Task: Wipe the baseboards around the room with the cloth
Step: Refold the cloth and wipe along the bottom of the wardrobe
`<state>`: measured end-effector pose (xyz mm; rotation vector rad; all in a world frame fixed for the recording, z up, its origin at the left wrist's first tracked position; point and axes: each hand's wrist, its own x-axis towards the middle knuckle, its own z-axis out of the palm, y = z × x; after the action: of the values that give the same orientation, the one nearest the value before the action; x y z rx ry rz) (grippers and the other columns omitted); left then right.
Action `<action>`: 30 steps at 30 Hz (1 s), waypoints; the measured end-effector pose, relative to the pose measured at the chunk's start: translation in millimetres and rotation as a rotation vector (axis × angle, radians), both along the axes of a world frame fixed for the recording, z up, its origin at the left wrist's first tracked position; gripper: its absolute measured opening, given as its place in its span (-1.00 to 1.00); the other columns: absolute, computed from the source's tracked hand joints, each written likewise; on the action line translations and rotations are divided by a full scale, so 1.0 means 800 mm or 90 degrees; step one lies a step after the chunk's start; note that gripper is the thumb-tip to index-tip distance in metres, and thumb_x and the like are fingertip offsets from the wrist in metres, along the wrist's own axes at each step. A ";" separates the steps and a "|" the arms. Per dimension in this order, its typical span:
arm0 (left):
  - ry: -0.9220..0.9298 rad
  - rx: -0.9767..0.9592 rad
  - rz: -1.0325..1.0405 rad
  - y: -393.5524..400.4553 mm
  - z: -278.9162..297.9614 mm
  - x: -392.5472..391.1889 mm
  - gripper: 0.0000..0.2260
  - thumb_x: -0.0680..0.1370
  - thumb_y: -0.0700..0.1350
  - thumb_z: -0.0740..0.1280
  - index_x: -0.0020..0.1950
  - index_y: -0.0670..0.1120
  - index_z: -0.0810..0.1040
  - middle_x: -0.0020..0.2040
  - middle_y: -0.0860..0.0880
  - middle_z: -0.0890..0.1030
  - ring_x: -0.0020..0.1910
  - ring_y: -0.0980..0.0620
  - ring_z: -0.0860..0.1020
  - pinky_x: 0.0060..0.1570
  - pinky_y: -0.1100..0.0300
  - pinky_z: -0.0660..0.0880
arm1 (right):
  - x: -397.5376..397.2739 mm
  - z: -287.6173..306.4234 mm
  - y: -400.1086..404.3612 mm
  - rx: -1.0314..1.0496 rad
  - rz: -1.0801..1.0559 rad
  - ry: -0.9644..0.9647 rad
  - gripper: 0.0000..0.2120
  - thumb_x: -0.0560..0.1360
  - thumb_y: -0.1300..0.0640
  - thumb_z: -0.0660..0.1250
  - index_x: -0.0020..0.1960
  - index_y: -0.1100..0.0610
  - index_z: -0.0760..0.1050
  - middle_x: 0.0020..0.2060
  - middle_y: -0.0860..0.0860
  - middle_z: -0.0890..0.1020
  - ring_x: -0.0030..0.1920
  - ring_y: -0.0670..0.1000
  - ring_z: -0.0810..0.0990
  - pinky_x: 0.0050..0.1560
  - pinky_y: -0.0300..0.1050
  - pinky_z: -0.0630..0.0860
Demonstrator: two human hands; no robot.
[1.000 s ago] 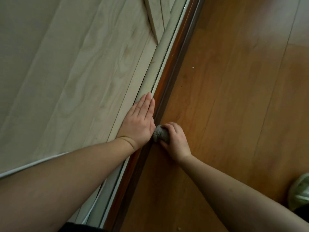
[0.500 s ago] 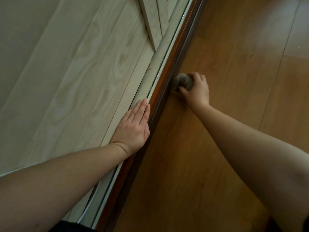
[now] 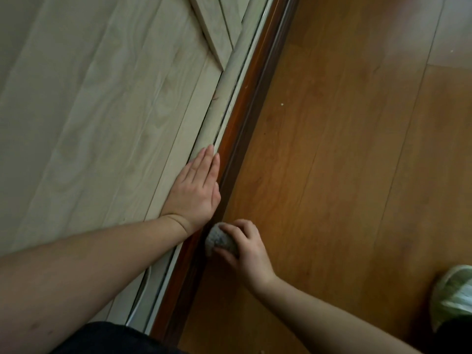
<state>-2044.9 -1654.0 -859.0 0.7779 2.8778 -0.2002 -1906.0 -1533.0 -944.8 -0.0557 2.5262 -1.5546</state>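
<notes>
Your right hand (image 3: 251, 247) has its fingers (image 3: 235, 226) curled round a balled grey cloth (image 3: 219, 241), pressing it against the dark brown baseboard (image 3: 245, 116) where it meets the wooden floor (image 3: 344, 175). Your left hand (image 3: 196, 190) lies flat, fingers straight and together, on the pale wood-grain panel (image 3: 102, 111) just above the baseboard, close beside the cloth.

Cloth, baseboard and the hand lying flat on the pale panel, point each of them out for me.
cloth (image 3: 217, 241): head view, on the grey wad's bare side beside the fingers.
baseboard (image 3: 251, 97): head view, on the brown strip's upper stretch.
left hand (image 3: 195, 192): head view, on the back of the hand.
</notes>
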 end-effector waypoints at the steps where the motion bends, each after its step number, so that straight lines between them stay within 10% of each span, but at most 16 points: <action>1: -0.001 0.000 0.000 0.000 0.000 0.000 -0.45 0.64 -0.02 -0.08 0.58 -0.24 0.15 0.60 -0.22 0.14 0.59 -0.14 0.10 0.55 -0.06 0.15 | -0.007 0.002 -0.007 -0.008 -0.036 -0.013 -0.50 0.50 -0.01 0.40 0.39 -0.02 0.37 0.26 -0.07 0.37 0.28 -0.10 0.39 0.26 -0.20 0.49; 24: 0.018 0.053 -0.008 -0.004 -0.004 -0.003 -0.48 0.65 -0.02 -0.03 0.54 -0.25 0.26 0.55 -0.23 0.25 0.55 -0.16 0.22 0.46 -0.11 0.32 | -0.336 -0.003 0.129 -0.010 -0.308 0.028 -0.63 0.55 0.05 0.38 0.33 0.05 0.42 0.21 -0.11 0.34 0.27 -0.02 0.41 0.34 -0.05 0.42; 30: 0.011 0.043 -0.012 -0.003 -0.001 -0.004 -0.48 0.64 -0.02 -0.01 0.52 -0.26 0.29 0.54 -0.25 0.27 0.54 -0.18 0.24 0.44 -0.14 0.35 | -0.364 0.016 0.169 -0.051 -0.275 -0.068 -0.61 0.56 -0.11 0.35 0.33 -0.01 0.43 0.16 -0.07 0.46 0.04 -0.16 0.49 -0.09 -0.37 0.42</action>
<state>-2048.2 -1656.0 -859.5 0.8194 2.9076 -0.1122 -2197.0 -1398.1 -932.3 0.5835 2.5015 -1.7469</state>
